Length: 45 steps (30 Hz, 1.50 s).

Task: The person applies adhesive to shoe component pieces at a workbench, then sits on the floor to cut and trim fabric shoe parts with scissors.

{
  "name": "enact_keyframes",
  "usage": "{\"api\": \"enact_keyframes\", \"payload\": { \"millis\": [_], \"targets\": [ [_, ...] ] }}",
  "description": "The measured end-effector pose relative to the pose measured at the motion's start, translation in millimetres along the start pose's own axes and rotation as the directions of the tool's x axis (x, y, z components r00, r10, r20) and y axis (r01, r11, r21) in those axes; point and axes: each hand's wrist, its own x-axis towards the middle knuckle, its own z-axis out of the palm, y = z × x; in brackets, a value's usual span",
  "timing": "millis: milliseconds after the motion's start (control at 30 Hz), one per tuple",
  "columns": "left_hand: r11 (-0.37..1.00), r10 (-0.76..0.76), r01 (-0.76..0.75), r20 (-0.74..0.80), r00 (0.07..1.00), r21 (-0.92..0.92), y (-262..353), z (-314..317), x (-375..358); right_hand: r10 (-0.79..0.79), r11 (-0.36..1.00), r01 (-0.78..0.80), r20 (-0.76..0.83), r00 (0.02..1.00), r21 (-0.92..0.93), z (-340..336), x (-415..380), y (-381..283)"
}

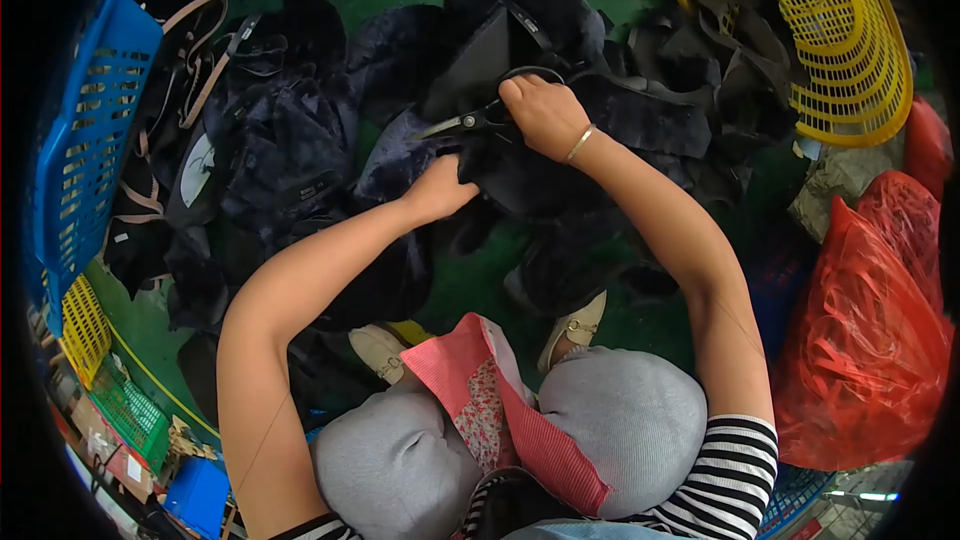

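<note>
My right hand [545, 115] grips black scissors [470, 123], their blades pointing left over a pile of dark navy fabric pieces [400, 155]. A thin bangle sits on that wrist. My left hand [440, 188] pinches the edge of a dark fabric piece just below the scissor blades. Both arms reach forward over my grey-clad knees [620, 415]. A pink and floral cloth [490, 390] lies between the knees.
A blue plastic basket [85, 140] with straps and dark pieces stands at the left. A yellow basket [830, 35] holding dark scraps lies tipped at the upper right. Red plastic bags [870, 330] sit at the right. Green floor [470, 285] shows between piles; beige shoes [575, 325] rest on it.
</note>
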Motion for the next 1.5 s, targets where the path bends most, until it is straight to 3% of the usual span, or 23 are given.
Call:
{"api": "enact_keyframes", "payload": {
  "millis": [133,200,233,267,333,400,433,467,500,600,667,767,800,867,900,933,1000,1033,1100,1167,1233,1367,1500],
  "targets": [
    [0.996,0.079,-0.067,-0.283,0.956,0.054,8.1,19.1,-17.6,0.11,0.994,-0.112,-0.094,0.989,-0.012,-9.0,-4.9,16.9],
    [0.864,0.377,-0.182,-0.363,0.852,0.47,-21.2,26.8,-22.4,0.295,0.948,-0.314,-0.232,0.927,-0.051,-52.5,-12.0,32.9],
    [0.926,0.358,-0.325,-0.177,0.917,0.192,24.4,1.8,-41.7,0.297,0.932,-0.357,-0.425,0.855,-0.068,-62.9,-19.8,56.7],
    [0.926,0.358,-0.324,-0.181,0.916,0.194,49.2,-10.4,-54.0,0.326,0.889,-0.447,-0.548,0.77,-0.101,-81.7,-25.8,79.1],
    [0.952,-0.056,0.076,-0.078,0.995,0.295,76.0,-21.8,-72.9,0.298,0.795,-0.563,-0.665,0.685,-0.223,-116.5,-49.6,139.9],
    [0.982,-0.074,0.097,-0.145,0.987,0.161,64.2,-20.9,-89.4,0.445,0.573,-0.785,-0.714,0.54,-0.236,-154.7,-86.1,193.7],
    [0.982,-0.035,0.066,-0.176,0.984,0.174,44.2,-22.6,-93.6,0.596,0.399,-0.907,-0.715,0.367,-0.133,-174.7,-99.3,198.4],
    [0.981,0.003,0.036,-0.205,0.979,0.189,29.8,-23.4,-96.9,0.701,0.233,-0.956,-0.651,0.291,-0.177,-186.8,-130.2,235.8],
    [0.982,0.002,0.037,-0.206,0.979,0.183,22.8,-21.8,-101.0,0.769,0.045,-0.991,-0.629,0.113,-0.123,-197.1,-150.7,247.4],
    [0.972,0.107,-0.017,-0.378,0.92,0.234,13.5,-18.1,-106.1,0.756,-0.183,-0.982,-0.645,-0.109,-0.048,-183.2,-224.8,288.8],
    [0.973,-0.176,0.101,-0.379,0.908,-0.209,14.6,-16.5,-104.2,0.764,-0.011,-0.997,-0.644,0.044,-0.08,-152.6,-238.6,275.7],
    [0.994,-0.007,-0.034,-0.368,0.93,-0.104,28.2,-13.5,-102.5,0.661,0.502,-0.843,-0.714,0.231,0.191,-95.3,-208.9,179.0],
    [0.994,-0.015,-0.026,-0.366,0.93,-0.105,30.8,-11.2,-102.7,0.735,0.612,-0.688,-0.602,0.312,0.39,-82.1,-195.2,139.4],
    [0.999,-0.029,0.034,-0.258,0.966,0.016,34.0,-7.2,-102.7,0.795,0.583,-0.464,-0.349,0.497,0.667,-68.6,-165.9,49.4],
    [0.983,0.14,-0.091,-0.334,0.932,0.157,31.7,-1.9,-101.4,0.756,0.535,-0.458,-0.159,0.635,0.71,-78.1,-153.2,4.7],
    [0.984,0.139,-0.091,-0.33,0.934,0.155,31.4,1.6,-101.2,0.706,0.324,-0.474,0.125,0.697,0.819,-81.1,-148.8,-22.3],
    [0.929,0.369,-0.335,-0.407,0.836,0.154,30.8,8.1,-103.3,0.264,0.27,-0.521,0.458,0.849,0.81,-70.9,-151.5,-46.0],
    [0.93,0.366,-0.334,-0.408,0.836,0.15,30.6,10.6,-106.4,0.063,0.426,-0.503,0.53,0.846,0.752,-68.0,-148.5,-50.9],
    [0.971,0.233,-0.237,-0.309,0.922,0.023,29.7,12.9,-113.9,-0.066,0.596,-0.379,0.513,0.856,0.708,-59.2,-143.6,-67.2],
    [0.977,0.209,-0.212,-0.281,0.937,0.02,23.2,20.2,-117.6,-0.041,0.597,-0.478,0.62,0.783,0.644,-56.0,-143.0,-74.9],
    [0.983,0.182,-0.185,-0.209,0.961,0.004,22.7,24.1,-119.3,-0.013,0.546,-0.601,0.723,0.691,0.584,-50.5,-141.9,-77.8],
    [0.963,0.219,-0.237,-0.139,0.966,-0.131,20.5,42.4,-119.4,-0.008,0.459,-0.621,0.702,0.712,0.635,-54.5,-123.3,-93.1],
    [0.974,0.156,-0.15,0.023,0.987,-0.168,31.9,52.5,-132.8,-0.005,0.193,-0.801,0.816,0.577,0.567,-42.9,-127.1,-103.6]
  ]
}}
